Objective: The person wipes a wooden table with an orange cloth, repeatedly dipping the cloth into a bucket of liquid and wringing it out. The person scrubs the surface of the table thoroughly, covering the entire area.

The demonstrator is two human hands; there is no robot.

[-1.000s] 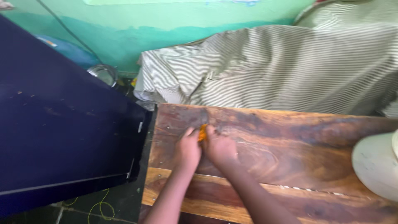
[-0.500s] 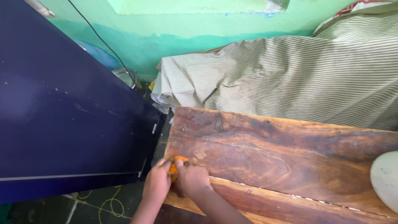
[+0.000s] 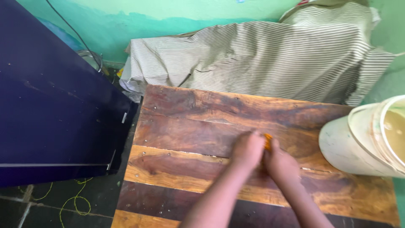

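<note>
Head view, from the left: a dark blue panel (image 3: 55, 105) leans beside the wooden tabletop (image 3: 190, 126), with a metal bowl (image 3: 90, 59) behind it against the green wall (image 3: 168, 12) and a loop of yellow-green cord (image 3: 76, 202) on the floor below. Across the back lies a striped cloth (image 3: 261, 59), draped over something bulky and touching the table's far edge.

Near the middle of the planks the person's left hand (image 3: 249, 150) and right hand (image 3: 282, 164) press side by side, both closed together on a small orange piece (image 3: 267, 141), seemingly an abrasive scrap or rag; only a sliver of it shows between the fingers. It sits on the second plank from the back, on the darker grain. At the far right a white bucket (image 3: 358, 143) holding a pale liquid stands on the table, near the right hand but not touching it.

Rubbing of this kind probably goes best with even downward pressure from both hands, strokes along the grain, and care not to knock the bucket.
</note>
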